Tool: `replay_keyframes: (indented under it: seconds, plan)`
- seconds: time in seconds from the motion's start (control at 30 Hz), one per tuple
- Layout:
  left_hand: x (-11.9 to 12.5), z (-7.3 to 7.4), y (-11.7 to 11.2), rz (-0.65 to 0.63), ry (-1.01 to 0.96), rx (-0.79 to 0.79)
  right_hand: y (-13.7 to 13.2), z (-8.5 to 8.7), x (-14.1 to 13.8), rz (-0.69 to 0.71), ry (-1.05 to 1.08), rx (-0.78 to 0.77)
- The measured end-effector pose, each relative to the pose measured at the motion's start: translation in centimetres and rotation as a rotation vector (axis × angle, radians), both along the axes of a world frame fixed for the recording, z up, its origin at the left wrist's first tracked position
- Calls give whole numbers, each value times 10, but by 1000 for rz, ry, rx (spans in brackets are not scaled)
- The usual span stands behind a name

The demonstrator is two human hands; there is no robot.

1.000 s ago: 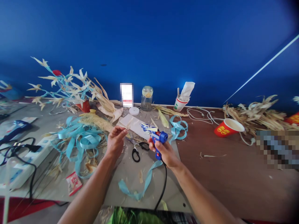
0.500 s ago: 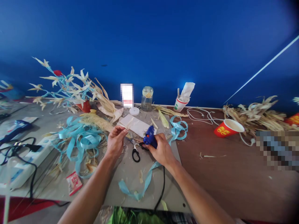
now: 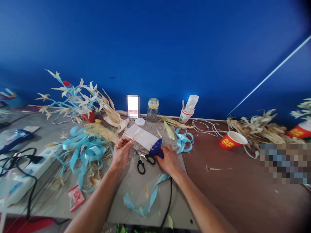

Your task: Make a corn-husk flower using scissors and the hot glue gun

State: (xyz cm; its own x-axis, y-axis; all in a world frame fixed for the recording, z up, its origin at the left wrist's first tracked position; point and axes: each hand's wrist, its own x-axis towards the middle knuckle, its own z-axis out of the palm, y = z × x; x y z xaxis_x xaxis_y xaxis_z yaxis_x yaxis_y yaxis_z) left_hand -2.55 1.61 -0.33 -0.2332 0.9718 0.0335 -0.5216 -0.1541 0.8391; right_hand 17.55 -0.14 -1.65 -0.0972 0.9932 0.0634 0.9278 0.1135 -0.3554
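In the head view, my left hand [image 3: 122, 152] has thumb and fingertips pinched on a small pale strip of corn husk [image 3: 135, 134], partly hidden by the fingers. My right hand [image 3: 170, 160] is wrapped around a dark blue glue gun [image 3: 156, 148], whose black cord hangs down toward the table's front edge. Between the hands lie scissors [image 3: 141, 167] with black handles. A white card [image 3: 143, 137] rests flat just behind them. Light blue ribbon [image 3: 153, 195] curls across the grey board in front of my right hand.
Left: a blue-branched husk-flower tree [image 3: 80, 97], a ribbon heap [image 3: 84, 145], a white power strip [image 3: 36, 173] and a red packet [image 3: 76, 198]. Behind: a glass jar [image 3: 152, 111] and white tape roll [image 3: 139, 122]. Right: a red paper cup [image 3: 230, 140] and dried husks [image 3: 259, 124].
The glue gun has turned and drawn slightly away from my left hand, uncovering more of the scissors' handles. My left hand keeps its pinch. The whole view has shifted slightly.
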Motion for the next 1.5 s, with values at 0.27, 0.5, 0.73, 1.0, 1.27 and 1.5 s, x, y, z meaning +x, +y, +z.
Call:
replay_keyframes:
  seconds: [0.27,0.5,0.73,1.0,1.27,1.5]
  plan:
    - [-2,-1,1,0,-28,-30,-7,13,3,-31,92,125]
    - [0,-3,1,1,-19,-40,-4,47,-10,158,546,269]
    - [-3,-4,-2,-42,-17,-61,10,64,-55,164,866,-169]
    - [0,0,-4,-76,-41,-94,30,59,-79,44,1218,-287]
    - [3,4,-7,-165,-18,-83,37,58,-77,17,1228,-325]
    - [4,1,-5,-184,-78,-104,40,57,-67,-7,1259,-327]
